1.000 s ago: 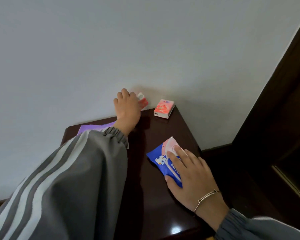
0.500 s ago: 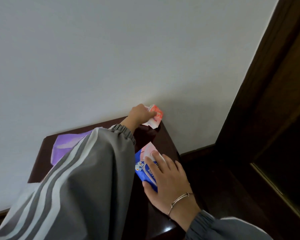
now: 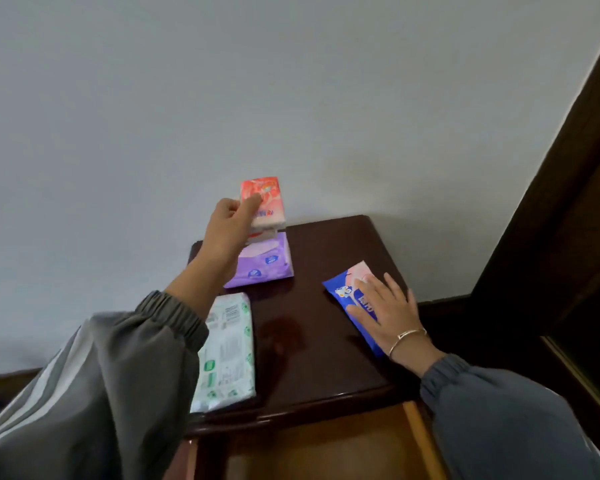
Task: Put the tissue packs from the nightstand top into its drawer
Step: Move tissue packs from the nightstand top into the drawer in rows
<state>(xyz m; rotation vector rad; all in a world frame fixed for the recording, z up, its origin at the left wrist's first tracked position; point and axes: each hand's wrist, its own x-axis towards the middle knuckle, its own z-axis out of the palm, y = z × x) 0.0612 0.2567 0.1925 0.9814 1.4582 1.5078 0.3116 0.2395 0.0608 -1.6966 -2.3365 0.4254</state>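
Observation:
My left hand holds two small red-and-white tissue packs stacked together, lifted above the back of the dark wooden nightstand top. Under them lies a purple pack. A white-and-green pack lies at the front left, partly hidden by my left sleeve. My right hand rests flat on a blue pack at the right side, fingers spread over it. The open drawer shows below the front edge, its wooden inside visible.
A pale wall stands right behind the nightstand. A dark wooden frame rises at the right. The floor to the right of the nightstand is dark.
My left hand has gathered both red packs and lifted them off the back of the top. The view has shifted, and the purple and green packs and the drawer now show.

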